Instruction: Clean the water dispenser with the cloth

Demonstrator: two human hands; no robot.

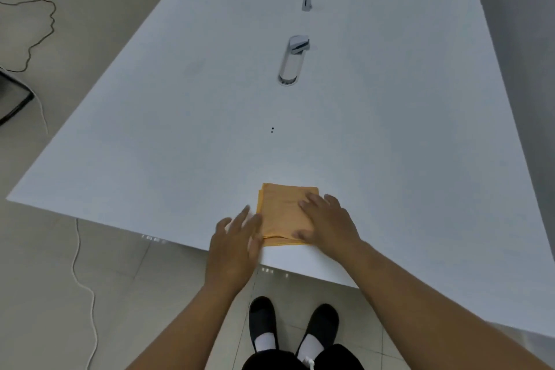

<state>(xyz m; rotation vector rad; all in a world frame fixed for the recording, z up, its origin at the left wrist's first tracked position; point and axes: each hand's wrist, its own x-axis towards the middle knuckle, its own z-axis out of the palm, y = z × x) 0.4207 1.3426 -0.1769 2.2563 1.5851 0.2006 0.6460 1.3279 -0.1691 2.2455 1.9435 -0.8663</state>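
A folded orange cloth (282,213) lies flat on the white table (168,135) close to its near edge. My right hand (327,222) rests palm-down on the cloth's right half, fingers spread, thumb at the cloth's near edge. My left hand (234,246) hovers at the cloth's left edge with fingers apart, its fingertips touching or nearly touching the fabric. The chrome water dispenser spout (292,60) rises from the table's middle, well beyond the cloth.
A second small metal fitting (306,0) stands farther back on the table. Two tiny dark dots (272,130) mark the surface between spout and cloth. Cables (81,276) trail over the tiled floor at left. My black shoes (291,324) stand under the table's edge.
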